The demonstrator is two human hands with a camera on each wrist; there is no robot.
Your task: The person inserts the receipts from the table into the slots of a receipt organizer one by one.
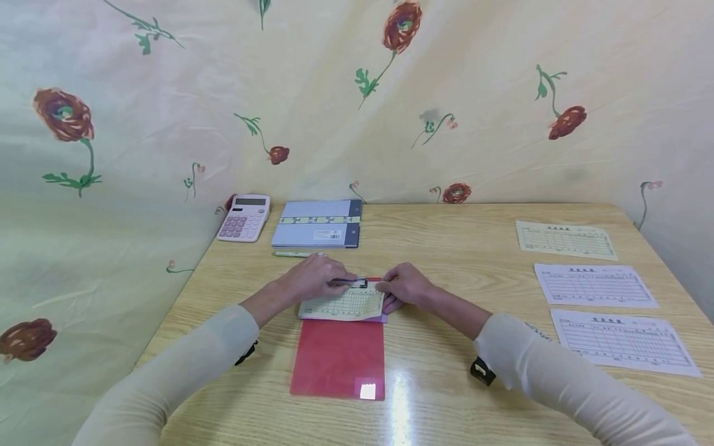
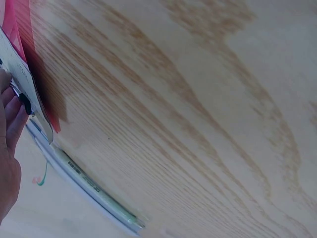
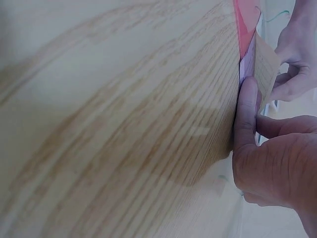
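A red clipboard [image 1: 338, 359] lies on the wooden table [image 1: 446, 248] in front of me. A yellowish printed form [image 1: 343, 305] sits across its top end, under the metal clip [image 1: 359, 283]. My left hand [image 1: 318, 279] grips the clip from the left, fingers curled over it. My right hand [image 1: 404, 288] pinches the right edge of the form and the board's top corner, thumb [image 3: 246, 111] along the edge. In the left wrist view my fingers [image 2: 12, 111] rest on the clip beside the form [image 2: 22, 82].
A green pen [image 1: 295, 254] lies just behind my left hand, with a blue-grey pad [image 1: 318, 224] and a pink calculator [image 1: 244, 217] beyond it. Three printed forms [image 1: 595, 285] lie in a column at the right. A flowered cloth [image 1: 334, 93] backs the table.
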